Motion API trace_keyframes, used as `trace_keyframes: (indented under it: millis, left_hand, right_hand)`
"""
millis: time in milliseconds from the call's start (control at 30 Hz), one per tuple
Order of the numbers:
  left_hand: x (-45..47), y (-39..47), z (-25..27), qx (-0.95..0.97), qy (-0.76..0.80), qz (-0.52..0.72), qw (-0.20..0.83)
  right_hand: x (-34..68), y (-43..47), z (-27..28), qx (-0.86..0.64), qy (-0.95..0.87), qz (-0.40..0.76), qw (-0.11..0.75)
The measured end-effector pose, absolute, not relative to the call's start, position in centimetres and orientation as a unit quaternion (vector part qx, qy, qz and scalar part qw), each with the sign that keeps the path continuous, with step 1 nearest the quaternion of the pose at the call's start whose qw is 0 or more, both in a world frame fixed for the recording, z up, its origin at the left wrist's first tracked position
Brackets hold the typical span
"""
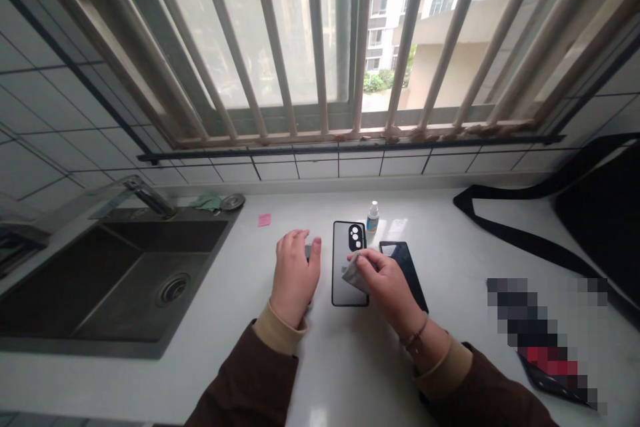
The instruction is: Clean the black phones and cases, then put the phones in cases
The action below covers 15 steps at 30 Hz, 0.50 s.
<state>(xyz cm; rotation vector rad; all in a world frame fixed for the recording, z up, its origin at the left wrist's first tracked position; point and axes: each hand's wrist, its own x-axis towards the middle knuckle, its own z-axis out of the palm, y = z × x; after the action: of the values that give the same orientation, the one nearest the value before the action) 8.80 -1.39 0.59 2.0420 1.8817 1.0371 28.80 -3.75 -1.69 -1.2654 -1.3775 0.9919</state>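
Right hand (383, 277): grip pinched closed on the grey cloth (356, 275).
Left hand (296, 273): grip loosely curled by a small grey object (309, 253); we can't tell if it's held.
Phone case (342, 257): flat on the table (225, 377), cloth over its middle.
Wipe: looks under way to us, not finished; we can't tell how much is done or left.

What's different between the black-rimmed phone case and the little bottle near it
The phone case lies flat, while the bottle stands upright. The phone case has a grey panel; the bottle is white with a coloured label. The right hand and grey cloth partly hide the phone case, not the bottle. Both are on the white counter.
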Motion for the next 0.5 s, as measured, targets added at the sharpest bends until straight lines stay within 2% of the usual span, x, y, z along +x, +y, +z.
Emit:
trace_keyframes:
  millis: [100,167,233,333,500]
  left_hand:
    - [9.7,-1.8,1.1,0.616,0.518,0.461,0.375]
    - [10.6,-2.4,1.0,0.496,0.435,0.477,0.580]
    - [11.2,-2.9,0.8,0.388,0.371,0.463,0.705]
    - [11.6,-3.0,0.3,0.301,0.332,0.460,0.767]
    - [11.3,-2.3,0.8,0.229,0.374,0.521,0.732]
  right_hand:
    - [28.5,-4.0,-1.4,-0.469,-0.593,0.448,0.478]
    - [28.3,-4.2,-1.3,-0.433,-0.610,0.477,0.461]
    - [28.1,-4.4,-1.3,-0.410,-0.615,0.505,0.445]
    - [27.9,-4.3,-1.6,-0.404,-0.598,0.533,0.442]
    - [28.8,-3.5,-2.4,-0.503,-0.528,0.450,0.515]
